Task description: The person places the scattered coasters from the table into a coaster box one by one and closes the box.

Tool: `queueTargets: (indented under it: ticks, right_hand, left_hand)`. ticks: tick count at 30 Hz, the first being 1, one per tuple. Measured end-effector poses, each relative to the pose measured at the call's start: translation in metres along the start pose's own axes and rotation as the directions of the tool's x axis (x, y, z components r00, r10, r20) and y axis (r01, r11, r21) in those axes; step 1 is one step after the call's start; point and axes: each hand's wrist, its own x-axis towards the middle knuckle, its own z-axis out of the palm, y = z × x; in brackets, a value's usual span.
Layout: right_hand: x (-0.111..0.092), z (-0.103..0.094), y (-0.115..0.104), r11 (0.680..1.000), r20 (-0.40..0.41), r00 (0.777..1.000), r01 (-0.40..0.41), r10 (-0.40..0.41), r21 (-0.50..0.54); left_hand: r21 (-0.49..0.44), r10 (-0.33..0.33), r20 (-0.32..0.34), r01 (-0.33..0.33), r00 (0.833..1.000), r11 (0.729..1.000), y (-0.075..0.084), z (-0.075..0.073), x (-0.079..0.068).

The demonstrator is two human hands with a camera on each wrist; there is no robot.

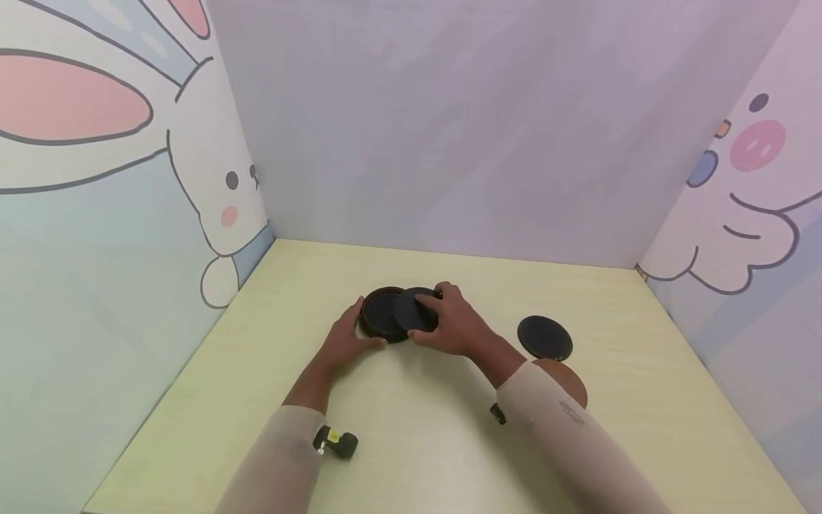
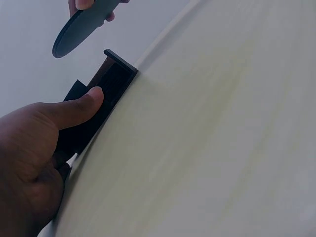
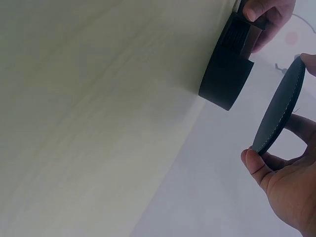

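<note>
A round black coaster holder [image 1: 384,290] with a low wall and a notch in its side stands on the table. My left hand [image 1: 344,344] grips its left side, with the thumb [image 2: 94,98] on the outer wall. Between the thumb and fingertips of my right hand [image 1: 454,323] is a thin round black coaster [image 1: 411,313]. Light stitching runs along the edge of this coaster [image 3: 279,111]. It is tilted and held above the holder [image 3: 224,81], apart from it in both wrist views. How many coasters lie inside the holder cannot be seen.
Right of my right hand, another black coaster [image 1: 544,338] lies flat on the pale table [image 1: 411,457]. A brown disc [image 1: 568,382] lies nearer, partly covered by my right sleeve [image 1: 552,421]. Walls with cartoon animals [image 1: 218,143] enclose the table at the sides and back.
</note>
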Motion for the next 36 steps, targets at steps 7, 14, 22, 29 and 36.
queueTargets:
  ticks: [7, 14, 22, 29, 36]
  right_hand:
    - [0.018, 0.007, -0.013, 0.998, 0.003, 0.999, -0.052, 0.052, 0.019]
    - [0.034, 0.015, -0.026, 0.992, 0.015, 0.993, -0.121, 0.121, 0.019]
    - [0.044, 0.024, -0.037, 0.986, 0.015, 0.987, -0.157, 0.158, -0.061]
    - [0.049, 0.033, -0.045, 0.974, -0.031, 0.986, -0.169, 0.166, -0.151]
    - [0.050, 0.040, -0.045, 0.973, -0.005, 0.988, -0.152, 0.154, -0.175]
  left_hand:
    - [-0.007, 0.003, -0.001, -0.003, 1.000, 1.000, 0.001, 0.001, 0.000]
    - [-0.008, 0.016, -0.001, -0.016, 1.000, 1.000, 0.001, 0.000, -0.001]
    - [-0.020, 0.004, 0.008, -0.004, 1.000, 1.000, 0.003, -0.001, -0.001]
    - [-0.036, 0.009, 0.008, -0.009, 1.000, 0.999, 0.004, -0.001, -0.002]
    - [-0.045, 0.010, 0.008, -0.010, 1.000, 0.999, 0.004, 0.000, -0.002]
